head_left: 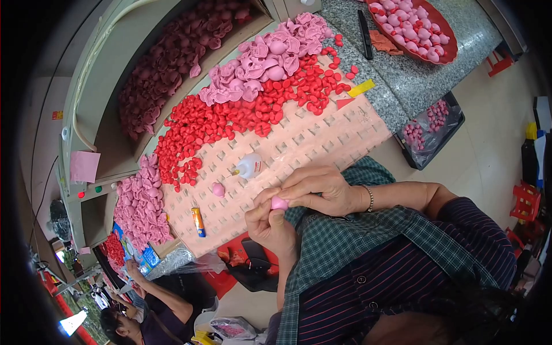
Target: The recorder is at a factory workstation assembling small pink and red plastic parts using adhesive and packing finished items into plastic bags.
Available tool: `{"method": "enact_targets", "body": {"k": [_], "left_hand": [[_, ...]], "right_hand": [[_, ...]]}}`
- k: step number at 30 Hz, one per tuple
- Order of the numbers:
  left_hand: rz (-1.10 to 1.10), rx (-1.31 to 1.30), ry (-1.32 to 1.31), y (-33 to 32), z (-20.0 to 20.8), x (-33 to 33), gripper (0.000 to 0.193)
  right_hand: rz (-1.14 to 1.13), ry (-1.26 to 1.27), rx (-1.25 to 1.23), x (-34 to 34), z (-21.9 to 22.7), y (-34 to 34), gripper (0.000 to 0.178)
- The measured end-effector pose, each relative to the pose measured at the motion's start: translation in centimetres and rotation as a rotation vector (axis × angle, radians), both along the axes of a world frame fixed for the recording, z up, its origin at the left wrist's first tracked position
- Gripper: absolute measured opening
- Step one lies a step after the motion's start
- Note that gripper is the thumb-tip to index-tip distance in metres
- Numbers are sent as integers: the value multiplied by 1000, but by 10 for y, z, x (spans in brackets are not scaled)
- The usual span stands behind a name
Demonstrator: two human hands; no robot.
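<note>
A small rounded pink piece (279, 203), apparently soft plastic, is held between the fingertips of both hands above the front edge of the work mat. My left hand (269, 229) pinches it from below with thumb and fingers. Against its upper side press the closed fingers of my right hand (322, 188), which has a beaded bracelet at the wrist. Fingers partly cover the piece, so its full shape is hidden. On the mat beyond lie another pink piece (218, 189) and a white squeeze bottle (248, 166) on its side.
Small red pieces (230, 118) and pink hollow pieces (270, 54) are heaped along the mat's (322, 135) far side. A glue-stick-like tube (198, 222) lies left. A red bowl (451, 49) of pink-and-red pieces stands back right, above a black crate (428, 158). Another person (172, 305) sits lower left.
</note>
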State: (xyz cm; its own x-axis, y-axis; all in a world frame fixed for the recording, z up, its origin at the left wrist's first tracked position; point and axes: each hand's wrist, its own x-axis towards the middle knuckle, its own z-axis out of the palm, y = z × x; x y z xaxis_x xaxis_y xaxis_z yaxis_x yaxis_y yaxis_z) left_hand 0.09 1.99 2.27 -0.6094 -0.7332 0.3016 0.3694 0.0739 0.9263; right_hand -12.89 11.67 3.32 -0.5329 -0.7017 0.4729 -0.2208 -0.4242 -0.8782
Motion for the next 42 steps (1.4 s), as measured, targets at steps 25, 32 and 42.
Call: {"method": "enact_targets", "body": {"k": [25, 32, 42], "left_hand": [[101, -274, -346, 5, 28, -6, 34], [76, -47, -225, 3, 13, -6, 27], [-36, 205, -129, 3, -9, -2, 26]], "right_hand": [[365, -853, 82, -8, -5, 1, 26], [180, -369, 39, -7, 1, 0, 25], [-12, -139, 42, 3, -5, -4, 17]]}}
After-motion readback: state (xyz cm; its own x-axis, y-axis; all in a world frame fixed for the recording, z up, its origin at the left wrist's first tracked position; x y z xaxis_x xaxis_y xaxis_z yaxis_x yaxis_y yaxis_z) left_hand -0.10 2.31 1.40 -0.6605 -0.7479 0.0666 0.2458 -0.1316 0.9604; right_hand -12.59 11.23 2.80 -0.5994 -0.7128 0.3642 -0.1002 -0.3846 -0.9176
